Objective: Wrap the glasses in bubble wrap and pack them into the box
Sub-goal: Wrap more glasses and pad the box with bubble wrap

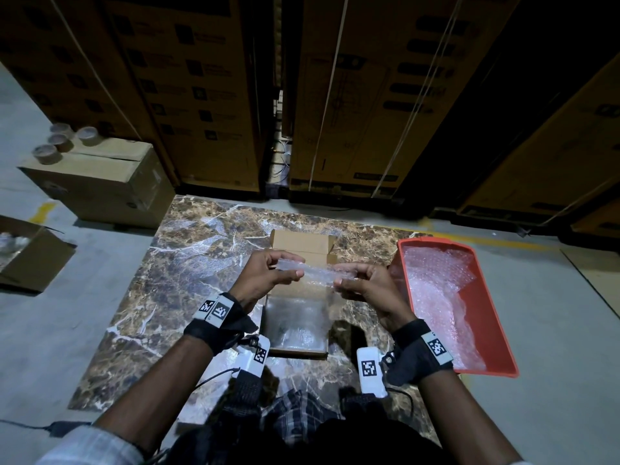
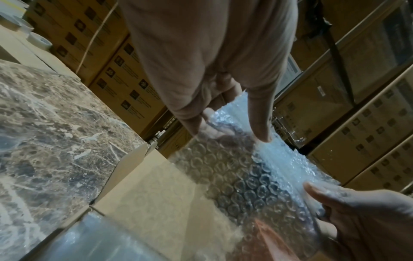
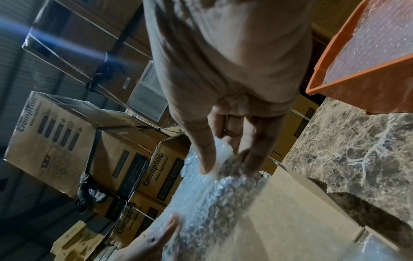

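My left hand (image 1: 265, 275) and right hand (image 1: 364, 283) pinch a clear bubble-wrap sheet (image 1: 310, 275) above the open cardboard box (image 1: 303, 243); wrapping and packing seem still to do.

Marble slab (image 1: 188, 263) lying on concrete floor (image 1: 50, 317), carrying open cardboard box (image 1: 298, 243) at centre and red tray (image 1: 486, 330) of bubble wrap sitting near box's right.

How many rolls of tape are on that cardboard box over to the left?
4 tape rolls, clustered at the far left corner of the closed cardboard box. More may be hidden.
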Action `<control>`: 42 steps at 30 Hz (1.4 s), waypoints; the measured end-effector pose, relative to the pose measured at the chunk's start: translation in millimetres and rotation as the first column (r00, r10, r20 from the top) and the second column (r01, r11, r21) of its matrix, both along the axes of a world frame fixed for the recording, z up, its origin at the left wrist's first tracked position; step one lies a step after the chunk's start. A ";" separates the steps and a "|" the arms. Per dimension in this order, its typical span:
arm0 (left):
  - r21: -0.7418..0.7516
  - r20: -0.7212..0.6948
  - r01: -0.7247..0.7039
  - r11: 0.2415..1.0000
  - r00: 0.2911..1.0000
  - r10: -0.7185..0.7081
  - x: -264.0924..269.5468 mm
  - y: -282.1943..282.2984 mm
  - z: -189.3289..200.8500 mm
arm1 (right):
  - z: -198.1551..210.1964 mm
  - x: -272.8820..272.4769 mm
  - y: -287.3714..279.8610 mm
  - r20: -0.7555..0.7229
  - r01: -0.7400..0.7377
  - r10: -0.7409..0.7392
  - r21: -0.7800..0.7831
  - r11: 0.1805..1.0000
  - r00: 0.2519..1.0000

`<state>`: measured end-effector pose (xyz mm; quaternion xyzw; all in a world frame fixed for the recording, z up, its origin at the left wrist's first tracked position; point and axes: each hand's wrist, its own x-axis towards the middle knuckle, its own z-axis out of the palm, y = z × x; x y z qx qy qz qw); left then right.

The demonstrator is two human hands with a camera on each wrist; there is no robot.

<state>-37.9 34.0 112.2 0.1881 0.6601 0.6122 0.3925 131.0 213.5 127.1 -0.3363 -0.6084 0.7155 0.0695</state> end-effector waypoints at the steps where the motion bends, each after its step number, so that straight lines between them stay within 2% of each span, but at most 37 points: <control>1: -0.012 0.018 0.010 1.000 1.000 -0.010 0.7 -0.5 0.6 | -0.8 -0.2 0.3 0.009 0.007 -0.007 0.009 1.000 1.000; 5: -0.018 0.063 0.012 1.000 0.998 -0.011 2.6 -0.7 1.1 | -6.0 -0.9 0.0 -0.014 0.028 -0.027 0.030 0.999 1.000; 9: 0.032 0.155 0.002 0.999 0.988 -0.007 -0.2 -0.9 -3.2 | -5.0 -0.6 -0.9 -0.105 0.072 -0.074 -0.021 0.997 0.992; 15: 0.108 0.218 -0.030 0.994 0.976 0.006 2.1 3.0 10.0 | -4.0 0.6 -1.4 -0.193 0.086 -0.081 0.015 0.996 0.978; 19: 0.089 0.187 -0.054 0.995 0.982 0.037 0.6 6.1 10.5 | -4.6 0.6 -1.5 -0.218 0.101 -0.087 0.051 0.994 0.972; 23: 0.129 0.199 -0.092 0.987 0.978 0.065 0.7 5.8 9.2 | -7.2 1.5 0.6 -0.225 0.056 -0.020 0.156 0.986 0.974; 26: 0.149 0.194 -0.085 0.985 0.979 0.056 0.6 3.6 7.7 | -7.2 4.1 2.3 -0.244 0.034 0.006 0.162 0.986 0.970; 29: 0.111 0.108 -0.081 0.991 0.992 0.069 1.2 1.9 5.3 | -6.1 4.9 -0.7 -0.239 0.042 -0.010 0.132 0.990 0.971; 34: 0.086 -0.057 -0.100 0.991 0.993 0.105 8.4 2.0 6.9 | -9.5 4.3 -5.0 -0.209 0.131 -0.077 0.257 0.957 0.975; 37: 0.068 -0.036 -0.128 0.989 0.991 0.131 9.4 2.8 5.9 | -8.9 3.4 -8.0 -0.222 0.164 -0.103 0.274 0.948 0.970; 39: 0.027 -0.018 -0.135 0.991 0.991 0.135 8.0 2.5 6.6 | -7.7 2.2 -8.5 -0.214 0.151 -0.103 0.222 0.963 0.971; 42: 0.012 0.054 -0.120 0.993 0.991 0.119 6.4 1.9 6.3 | -12.4 2.0 -4.7 -0.118 0.140 -0.122 0.164 0.976 0.986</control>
